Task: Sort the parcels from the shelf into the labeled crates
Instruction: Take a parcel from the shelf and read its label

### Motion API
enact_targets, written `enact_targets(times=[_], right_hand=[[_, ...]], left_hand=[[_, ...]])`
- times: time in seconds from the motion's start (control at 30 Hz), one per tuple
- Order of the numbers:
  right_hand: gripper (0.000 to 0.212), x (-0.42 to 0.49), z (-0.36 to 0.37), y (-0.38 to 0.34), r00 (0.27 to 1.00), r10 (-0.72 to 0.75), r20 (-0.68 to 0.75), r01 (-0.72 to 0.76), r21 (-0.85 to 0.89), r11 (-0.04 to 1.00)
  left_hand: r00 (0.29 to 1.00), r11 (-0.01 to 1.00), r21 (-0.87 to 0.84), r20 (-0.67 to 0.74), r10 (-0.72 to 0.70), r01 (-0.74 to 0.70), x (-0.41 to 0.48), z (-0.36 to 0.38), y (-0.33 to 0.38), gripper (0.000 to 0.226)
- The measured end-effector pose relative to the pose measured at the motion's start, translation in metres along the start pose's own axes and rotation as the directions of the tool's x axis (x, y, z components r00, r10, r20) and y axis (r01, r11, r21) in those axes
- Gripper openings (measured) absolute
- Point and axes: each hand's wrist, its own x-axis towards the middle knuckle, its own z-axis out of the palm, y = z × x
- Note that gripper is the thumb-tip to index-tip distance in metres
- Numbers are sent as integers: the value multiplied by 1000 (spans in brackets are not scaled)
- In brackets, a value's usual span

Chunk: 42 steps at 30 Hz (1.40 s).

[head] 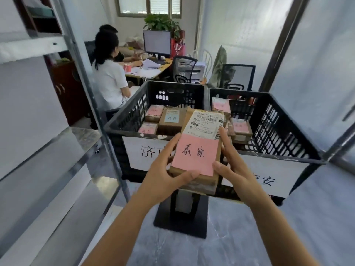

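The steel shelf (48, 150) runs down the left side; ahead, two black crates stand side by side, the left crate (124, 120) and the right crate (292, 131), inner walls close together; each has small parcels (170, 120) on its floor. The held parcel (199, 146), a brown box, hovers over the near rims just where the crates meet, long axis pointing away from the person, far end reaching over the left crate's near right corner. The left hand (163, 177) grips its near left corner, thumb on top; the right hand (236, 169) clasps the right edge, fingers along the side. Its pink label (194, 154) reads 泰安; the right crate's paper sign (269, 179) ends in 安, so I judge the drop lies rightward and forward, right hand nearer; only the near rim stands between.
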Motion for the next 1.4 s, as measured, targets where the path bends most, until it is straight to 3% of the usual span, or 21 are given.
enact_targets(times=[0.23, 0.47, 0.67, 0.93, 1.1, 1.23, 1.4], right_hand=[[76, 61, -53, 19, 974, 19, -225, 16, 153, 988], [62, 81, -116, 34, 925, 163, -342, -101, 192, 976], [67, 106, -169, 64, 891, 281, -358, -234, 169, 957], [73, 157, -247, 107, 857, 430, -285, -385, 199, 901], [65, 162, -264, 139, 765, 618, -181, -605, 127, 786], [67, 156, -259, 160, 689, 712, -137, -720, -23, 693], [74, 146, -264, 185, 620, 772, -138, -781, -193, 593]], left_hand=[[974, 994, 75, 218, 62, -80, 114, 17, 4, 88], [922, 985, 117, 381, 72, -125, 186, 65, 0, 84], [888, 975, 220, 454, -65, -41, 244, 107, -8, 89], [904, 974, 150, 370, -213, 168, 309, 169, -15, 83], [801, 901, 201, 411, -435, 385, 323, 207, -40, 73], [733, 858, 314, 448, -512, 407, 324, 227, -60, 54], [680, 815, 393, 455, -575, 426, 318, 255, -86, 58]])
